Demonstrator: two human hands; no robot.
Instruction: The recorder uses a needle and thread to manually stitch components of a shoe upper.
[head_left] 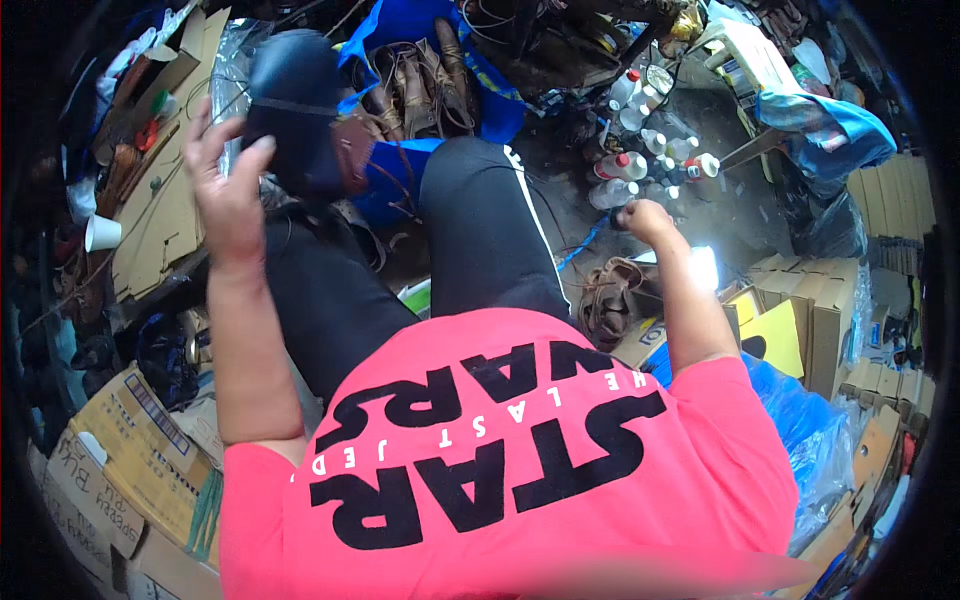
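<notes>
My left hand (pixel 226 178) is raised at the left, its fingers spread and slightly blurred. Just right of it stands a dark, sole-shaped piece of footwear (pixel 292 115) with a brown leather part (pixel 352 152) at its lower right, above my left knee. A thin thread-like line crosses the dark piece toward my fingers; whether it touches them I cannot tell. Out to the right, my right hand (pixel 648 220) is closed in a fist around something dark and mostly hidden. A blue cord (pixel 580 248) trails from beside that fist toward my right leg.
A blue bag (pixel 500 110) with several brown leather shoes (pixel 425 90) stands ahead. Several capped bottles (pixel 640 150) cluster beyond my right hand. Brown leather straps (pixel 610 305) lie beside my right thigh. Cardboard (pixel 165 215) leans left, with a white cup (pixel 102 233); boxes (pixel 810 310) stand right.
</notes>
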